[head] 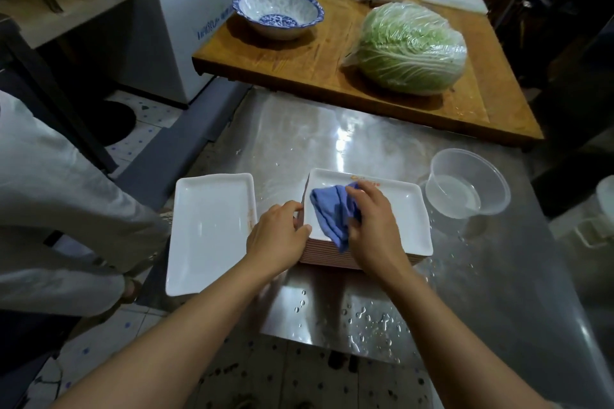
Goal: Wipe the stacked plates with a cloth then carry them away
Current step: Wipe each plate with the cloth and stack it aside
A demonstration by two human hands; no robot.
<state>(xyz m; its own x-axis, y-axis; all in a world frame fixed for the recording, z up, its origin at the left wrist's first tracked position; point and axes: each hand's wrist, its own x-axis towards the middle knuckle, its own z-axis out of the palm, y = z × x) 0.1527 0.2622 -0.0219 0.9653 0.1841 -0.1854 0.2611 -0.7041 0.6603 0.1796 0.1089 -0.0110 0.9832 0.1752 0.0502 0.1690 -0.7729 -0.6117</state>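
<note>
Wet steel counter (365, 143), wooden table (299, 66) behind with bowl (278, 12) and cabbage (410, 47). Plate stack (398, 226) mid-counter, lone plate (206, 232) just left, tub (466, 188) right. Right hand (373, 229) palm-down on top plate, fingers curled around blue cloth (332, 212). Left hand (277, 236) gripping stack's left edge, thumb on rim. Both forearms reaching forward.
</note>
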